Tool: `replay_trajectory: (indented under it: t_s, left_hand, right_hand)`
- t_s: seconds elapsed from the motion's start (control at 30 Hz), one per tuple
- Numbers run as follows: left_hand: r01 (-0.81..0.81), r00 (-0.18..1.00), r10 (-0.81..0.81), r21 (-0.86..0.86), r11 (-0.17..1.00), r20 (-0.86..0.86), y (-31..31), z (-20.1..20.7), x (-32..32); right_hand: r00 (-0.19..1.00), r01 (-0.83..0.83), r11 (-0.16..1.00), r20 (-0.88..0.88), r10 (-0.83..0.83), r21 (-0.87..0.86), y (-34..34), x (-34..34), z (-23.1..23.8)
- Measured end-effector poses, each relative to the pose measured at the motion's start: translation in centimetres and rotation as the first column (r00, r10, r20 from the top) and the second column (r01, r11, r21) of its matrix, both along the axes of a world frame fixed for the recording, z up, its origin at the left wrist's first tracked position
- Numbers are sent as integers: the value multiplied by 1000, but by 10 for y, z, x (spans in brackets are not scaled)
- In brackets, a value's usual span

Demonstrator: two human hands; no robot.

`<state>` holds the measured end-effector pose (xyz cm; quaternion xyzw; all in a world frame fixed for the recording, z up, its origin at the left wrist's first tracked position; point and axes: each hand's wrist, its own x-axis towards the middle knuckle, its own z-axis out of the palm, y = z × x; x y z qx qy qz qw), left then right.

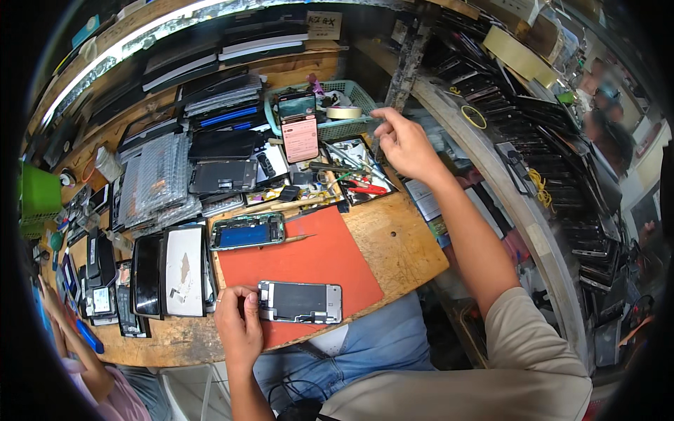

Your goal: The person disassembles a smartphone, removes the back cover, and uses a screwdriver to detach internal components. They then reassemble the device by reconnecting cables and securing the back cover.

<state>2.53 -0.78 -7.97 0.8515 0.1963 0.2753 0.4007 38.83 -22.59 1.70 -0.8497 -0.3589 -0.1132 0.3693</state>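
My left hand (239,324) grips the left end of a phone screen assembly (300,302), its grey-black back and flex cables facing up. The screen lies over the near edge of an orange-red mat (309,256). At the mat's far left lies an opened phone body (247,231) with a blue battery; a thin pointed tool (298,238) lies beside it. My right hand (407,146) is raised at the bench's right side, near a green basket (354,88) with a tape roll (344,112). Its fingers are partly bent and apart, with nothing visible in them.
A lit phone (298,130) stands propped before the basket. A tray of tools (361,168) includes red-handled pliers (366,188). Stacked screens and bubble-wrapped parts (154,175) crowd the left. A shelf (519,196) rises on the right. Another person's arm (74,337) shows at lower left.
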Motion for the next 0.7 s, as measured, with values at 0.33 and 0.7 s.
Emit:
replay_trajectory:
  t_s: [0.33, 0.7]
  left_hand:
    - [19, 1000, -20, 57, 998, 9, 1, 0, 1]
    - [18, 1000, -18, 115, 993, -3, 4, 0, 1]
  right_hand:
    - [991, 77, 736, -30, -131, -673, 18, 26, -33]
    - [998, -21, 920, -61, -3, -392, 59, 41, -62]
